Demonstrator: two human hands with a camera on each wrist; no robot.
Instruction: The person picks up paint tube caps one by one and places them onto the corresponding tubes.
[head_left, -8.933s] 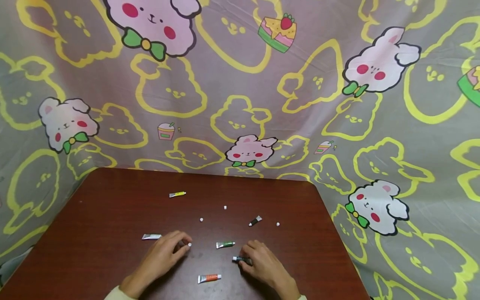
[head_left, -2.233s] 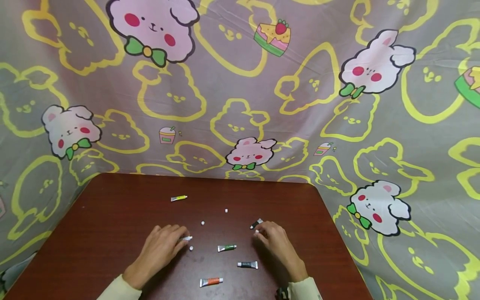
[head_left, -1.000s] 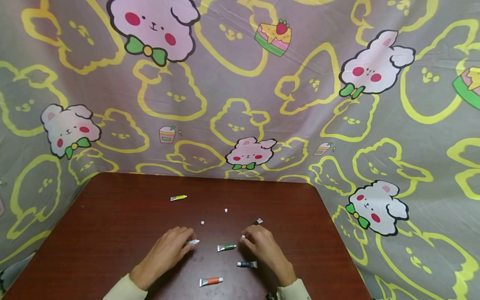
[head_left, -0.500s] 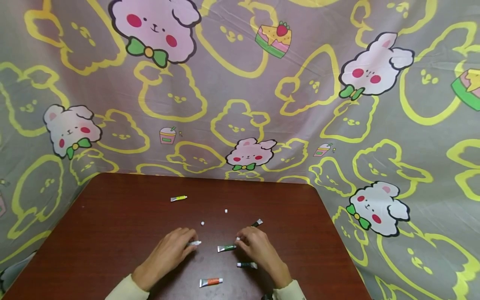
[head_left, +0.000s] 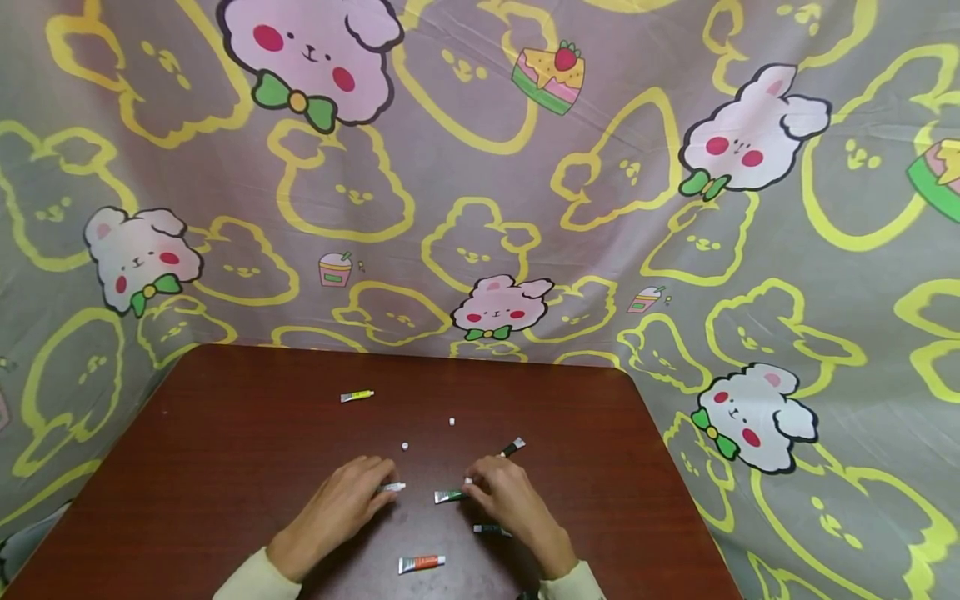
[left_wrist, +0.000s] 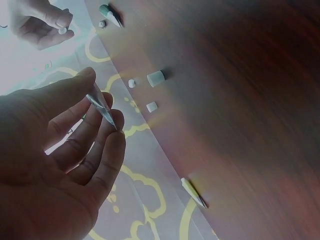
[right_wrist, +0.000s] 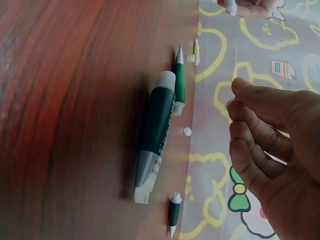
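left hand (head_left: pixel 341 508) pinches a small silver tube (head_left: pixel 392 487) at lower centre — right hand (head_left: pixel 510 508) pinches a white cap (head_left: pixel 468 481) above the green tube (head_left: pixel 448 497).

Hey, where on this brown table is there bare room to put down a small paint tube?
The wide left part of the dark brown table, left of the left hand and below the yellow tube, is bare. So is the right strip beyond the black tube. It is crowded between the hands: green tube, orange tube, loose white caps.
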